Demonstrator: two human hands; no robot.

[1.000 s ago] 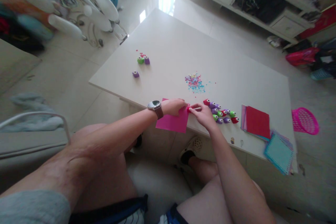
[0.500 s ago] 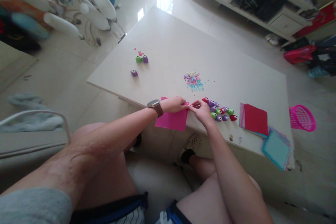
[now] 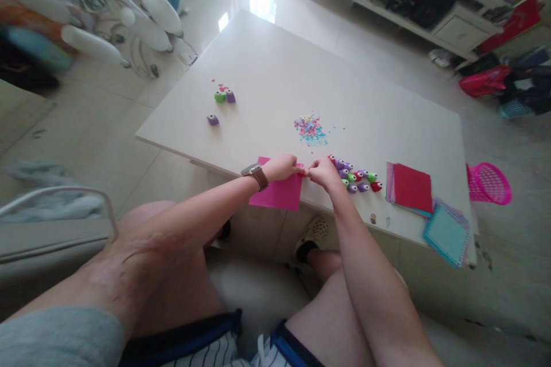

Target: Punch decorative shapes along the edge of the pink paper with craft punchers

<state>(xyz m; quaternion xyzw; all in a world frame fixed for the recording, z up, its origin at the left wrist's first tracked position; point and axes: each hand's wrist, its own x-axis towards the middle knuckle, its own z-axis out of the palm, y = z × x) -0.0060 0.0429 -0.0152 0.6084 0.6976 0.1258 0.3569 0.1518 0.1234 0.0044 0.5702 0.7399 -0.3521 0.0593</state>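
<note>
In the head view, your left hand (image 3: 282, 167) lies over the pink sheet (image 3: 278, 195), which reaches past the table's edge (image 3: 325, 207) toward six o'clock. Your right hand (image 3: 323, 173), fingers drawn narrow, meets it at the sheet's two-o'clock corner; I cannot tell what either grips. Craft punches (image 3: 355, 176) cluster at your right hand's three o'clock, confetti (image 3: 310, 129) between eleven and twelve.

Grey sleeve (image 3: 64, 332), brown-strapped watch (image 3: 257, 174), striped shorts (image 3: 202, 354)

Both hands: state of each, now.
Left hand: curled at a corner of the pink sheet; grip cannot be told.
Right hand: curled close to the left hand; what it holds, if anything, cannot be told.
</note>
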